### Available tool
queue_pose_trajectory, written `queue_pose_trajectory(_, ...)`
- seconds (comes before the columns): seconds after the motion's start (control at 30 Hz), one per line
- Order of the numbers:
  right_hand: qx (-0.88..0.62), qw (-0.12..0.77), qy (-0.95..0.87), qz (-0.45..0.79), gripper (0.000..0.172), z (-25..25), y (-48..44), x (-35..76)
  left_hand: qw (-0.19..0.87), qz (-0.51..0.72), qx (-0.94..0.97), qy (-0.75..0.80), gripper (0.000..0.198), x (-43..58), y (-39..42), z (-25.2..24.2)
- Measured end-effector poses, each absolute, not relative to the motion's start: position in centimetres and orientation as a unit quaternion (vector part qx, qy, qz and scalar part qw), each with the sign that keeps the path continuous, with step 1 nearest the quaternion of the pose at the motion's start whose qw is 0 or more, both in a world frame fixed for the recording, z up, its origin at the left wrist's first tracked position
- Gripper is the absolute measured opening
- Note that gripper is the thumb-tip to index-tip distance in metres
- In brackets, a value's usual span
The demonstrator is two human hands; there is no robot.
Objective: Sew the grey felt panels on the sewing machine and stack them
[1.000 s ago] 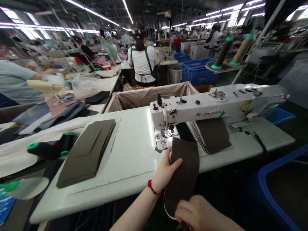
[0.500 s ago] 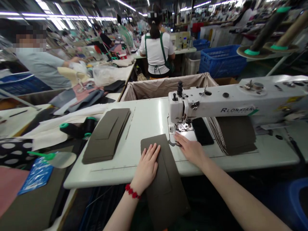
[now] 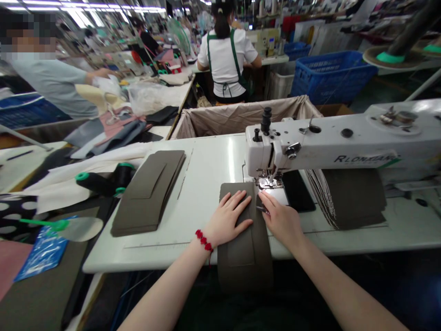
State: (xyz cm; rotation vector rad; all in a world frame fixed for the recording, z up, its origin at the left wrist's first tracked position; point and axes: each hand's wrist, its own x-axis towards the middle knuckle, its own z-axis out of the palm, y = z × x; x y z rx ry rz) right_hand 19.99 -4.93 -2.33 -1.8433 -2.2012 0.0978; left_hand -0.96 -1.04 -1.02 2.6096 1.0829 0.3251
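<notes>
A dark olive fabric panel (image 3: 237,271) with a stitched rectangular patch lies on the pale sewing table, its near end hanging over the front edge. My left hand (image 3: 229,218) rests flat on it, fingers spread. Right of the panel, my right hand (image 3: 282,220) is closed around small thread snips (image 3: 262,209), mostly hidden by the fingers. Its fingertips are at the panel's right edge, just in front of the sewing machine's (image 3: 296,147) needle area. The panel's far right corner is close to the presser foot (image 3: 270,179).
A stack of olive panels (image 3: 148,193) lies at left; another stack (image 3: 354,197) is under the machine arm. A black phone-like slab (image 3: 298,191) lies between needle and stack. Behind the table stands a cloth-lined bin (image 3: 220,122). Thread cones (image 3: 98,181) sit left. Co-workers are beyond.
The panel has moved right and forward toward the needle area and straightened, with my left hand flat on it. My right hand stays beside the needle area. The view has shifted slightly.
</notes>
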Motion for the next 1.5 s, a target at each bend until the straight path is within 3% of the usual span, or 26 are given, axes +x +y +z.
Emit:
queue_pose_trajectory(0.43,-0.627,0.151,-0.763,0.051,0.049,-3.0,-4.7,20.3,0.209,0.13,0.895,0.372,0.064,-0.5,-0.9,-0.8)
queue_pose_trajectory(1.5,-0.631,0.164,-0.757,0.039,0.044,-3.3,-4.8,20.3,0.158,0.114,0.915,0.354,0.065,-0.6,-1.0,-1.2)
